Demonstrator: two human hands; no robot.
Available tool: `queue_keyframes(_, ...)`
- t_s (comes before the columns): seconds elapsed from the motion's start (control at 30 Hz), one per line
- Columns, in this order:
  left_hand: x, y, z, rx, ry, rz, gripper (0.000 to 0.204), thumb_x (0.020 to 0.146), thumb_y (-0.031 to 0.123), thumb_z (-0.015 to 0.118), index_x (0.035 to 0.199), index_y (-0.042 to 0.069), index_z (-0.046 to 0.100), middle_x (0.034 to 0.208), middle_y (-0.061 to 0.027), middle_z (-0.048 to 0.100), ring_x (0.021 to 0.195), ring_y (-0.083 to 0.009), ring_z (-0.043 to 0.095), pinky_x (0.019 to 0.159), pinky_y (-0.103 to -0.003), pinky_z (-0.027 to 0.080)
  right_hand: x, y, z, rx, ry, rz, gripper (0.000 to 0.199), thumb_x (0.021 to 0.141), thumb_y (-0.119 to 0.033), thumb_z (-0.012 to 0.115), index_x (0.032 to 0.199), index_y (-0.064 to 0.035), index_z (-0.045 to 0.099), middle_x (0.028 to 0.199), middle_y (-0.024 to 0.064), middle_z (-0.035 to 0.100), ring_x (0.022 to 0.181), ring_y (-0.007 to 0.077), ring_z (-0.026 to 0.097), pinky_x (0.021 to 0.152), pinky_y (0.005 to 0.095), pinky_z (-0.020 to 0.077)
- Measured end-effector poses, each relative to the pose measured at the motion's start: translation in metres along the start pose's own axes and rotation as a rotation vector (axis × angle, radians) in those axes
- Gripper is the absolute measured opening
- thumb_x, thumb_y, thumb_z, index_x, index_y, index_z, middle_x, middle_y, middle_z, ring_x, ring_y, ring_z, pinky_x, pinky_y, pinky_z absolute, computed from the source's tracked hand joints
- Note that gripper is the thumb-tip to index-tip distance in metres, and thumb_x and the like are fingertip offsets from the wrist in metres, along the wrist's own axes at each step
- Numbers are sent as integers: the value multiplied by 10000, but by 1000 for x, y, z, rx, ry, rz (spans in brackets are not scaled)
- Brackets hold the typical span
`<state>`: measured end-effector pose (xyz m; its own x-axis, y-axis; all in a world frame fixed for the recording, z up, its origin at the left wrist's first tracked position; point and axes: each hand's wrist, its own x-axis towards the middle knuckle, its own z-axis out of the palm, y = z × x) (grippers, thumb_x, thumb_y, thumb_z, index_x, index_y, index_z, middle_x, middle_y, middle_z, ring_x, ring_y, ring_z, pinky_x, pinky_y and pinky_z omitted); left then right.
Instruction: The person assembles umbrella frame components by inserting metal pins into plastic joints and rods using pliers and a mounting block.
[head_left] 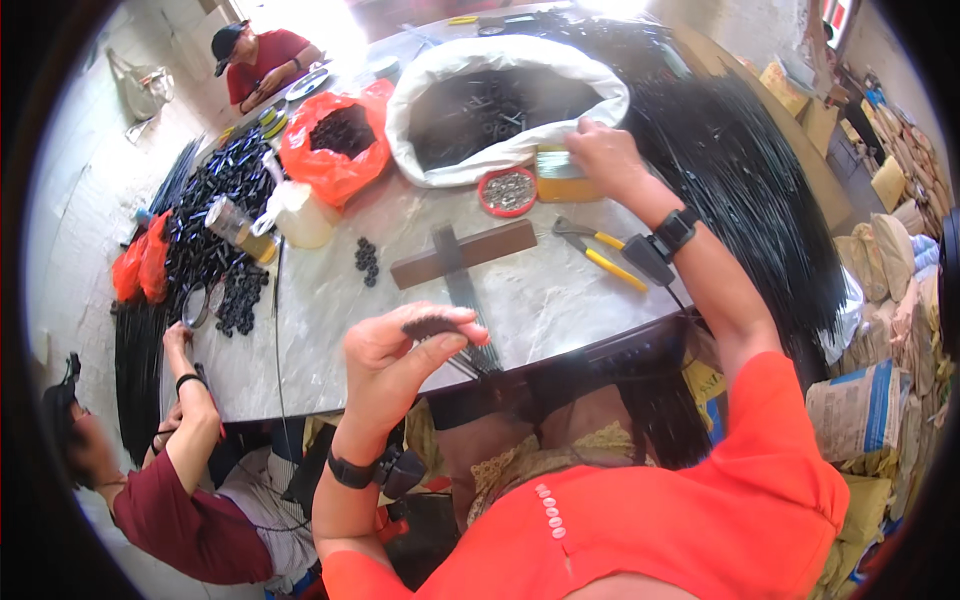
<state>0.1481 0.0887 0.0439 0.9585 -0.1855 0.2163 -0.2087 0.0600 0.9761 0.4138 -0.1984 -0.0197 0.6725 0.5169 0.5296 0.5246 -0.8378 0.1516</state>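
My left hand (385,365), raised at the table's near edge, is closed round a bundle of thin black rods (430,326), their dark ends fanned out between thumb and fingers. My right hand (608,160) reaches forward over a clear tub with yellowish contents (560,175), beside the rim of a big white sack (410,150) holding small black parts. Its fingers are curled together; what they hold, if anything, is hidden. Left of the tub is a red-rimmed dish of small silvery pieces (508,191). A dark flat bar (505,240) lies across a strip of black rods (458,270) on the table.
Yellow-handled pliers (605,262) lie at the right. A red bag (335,150) of black bits, a whitish jug (303,215) and a heap of black pieces (215,175) stand left. Long black rods (740,190) cover the right side. Two people (190,510) work nearby.
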Motion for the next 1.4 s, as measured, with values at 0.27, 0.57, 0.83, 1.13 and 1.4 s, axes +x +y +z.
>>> queue_keyframes(0.27,5,-3,-2,-19,-14,-21,199,937,-12,672,1124,-69,710,987,-128,754,946,-171,713,872,-300,559,-16,-60,-99,1010,-139,-72,59,926,-89,654,965,-46,650,870,65,651,736,161,626,621,313,485)
queue_keyframes(0.57,5,-2,5,-36,27,-23,167,928,21,687,1071,-56,723,947,-152,754,910,-224,730,862,-349,575,-38,-104,-180,1285,-362,-263,111,917,-124,696,1008,-61,686,858,-1,645,755,89,592,597,247,455)
queue_keyframes(0.83,4,-1,6,-31,22,-23,167,929,17,684,1076,-52,723,943,-151,754,909,-229,732,861,-352,577,-41,-104,-178,1268,-340,-284,105,915,-116,690,1002,-59,685,843,0,644,729,90,581,591,258,449)
queue_keyframes(1.13,3,-2,7,-28,14,-15,168,928,15,687,1077,-53,723,948,-151,753,915,-231,731,863,-357,578,-41,-106,-180,1274,-347,-278,99,917,-123,683,993,-60,689,835,2,641,724,98,578,597,260,446)
queue_keyframes(1.4,4,-2,9,-26,18,-11,180,928,24,694,1090,-50,720,954,-145,754,917,-223,726,873,-358,576,-48,-112,-185,1313,-349,-182,68,898,-64,690,959,-37,700,748,-14,610,634,51,539,544,231,411)
